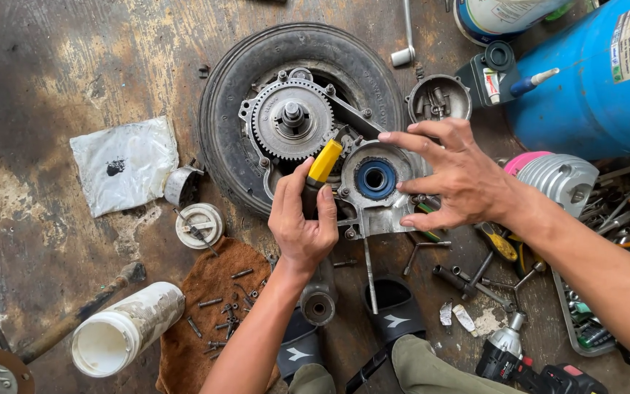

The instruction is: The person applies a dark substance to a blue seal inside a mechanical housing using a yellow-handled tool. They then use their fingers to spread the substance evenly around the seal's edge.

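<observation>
The left hand (302, 222) is grasping a screwdriver (320, 175), with the fingers closed around the dark lower part of its handle. The handle is having a yellow upper section and a black grip. Its long axis is running from the hand up and to the right, and the working end is pointing toward the metal engine casing (373, 201). The tip itself is hidden, so I cannot tell what it is touching.

The right hand (450, 175) is released, with fingers spread wide. It is resting over the right edge of the casing, and the fingertips are reaching toward the round opening with the blue seal (375, 179). It is not gripping anything.

The casing is lying on a black tyre (235, 95), which is flat on the stained floor. On the upper left part of the casing a large toothed gear (291, 118) is sitting, with a shaft in its middle.

Around this, many things are lying. Below the left hand a brown cloth (213, 306) is holding small bolts and screws. Beside it a white plastic jar (125, 330) is lying on its side, open mouth toward the camera. Further left a white plastic bag (125, 164) is resting on the floor. At the right a blue cylinder (592, 80) is standing, near a finned silver engine cylinder (559, 179) and a tray of tools (621, 241). The person's sandals (395, 314) are showing at the bottom.
</observation>
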